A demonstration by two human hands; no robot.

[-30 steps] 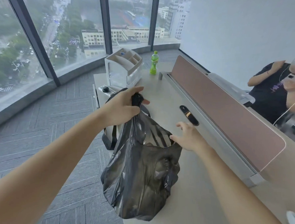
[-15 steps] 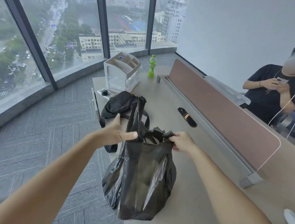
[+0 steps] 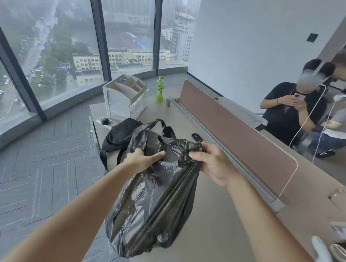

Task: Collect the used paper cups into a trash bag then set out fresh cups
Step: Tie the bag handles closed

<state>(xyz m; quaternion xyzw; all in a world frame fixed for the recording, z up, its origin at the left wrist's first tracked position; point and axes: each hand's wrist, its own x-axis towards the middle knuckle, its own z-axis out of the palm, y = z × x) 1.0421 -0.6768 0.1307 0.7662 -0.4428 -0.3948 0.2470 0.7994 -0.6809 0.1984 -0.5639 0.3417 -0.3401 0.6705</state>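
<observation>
A bulging black plastic trash bag hangs over the near left edge of the beige desk. My left hand grips the bag's left handle side near the top. My right hand pinches the bunched right side of the bag's mouth. The two hands hold the mouth close together. The bag's contents are hidden. No paper cup shows clearly; a blurred round object lies at the bottom right corner.
Behind the trash bag lies a black pouch. A white desk organiser and a green bottle stand at the far end. A brown divider runs along the desk's right. Two people sit beyond it at the right.
My left hand let go of the raised handle, dropped and took hold of the bag's mouth. My right hand closed on the other side. The camera tilted up.
</observation>
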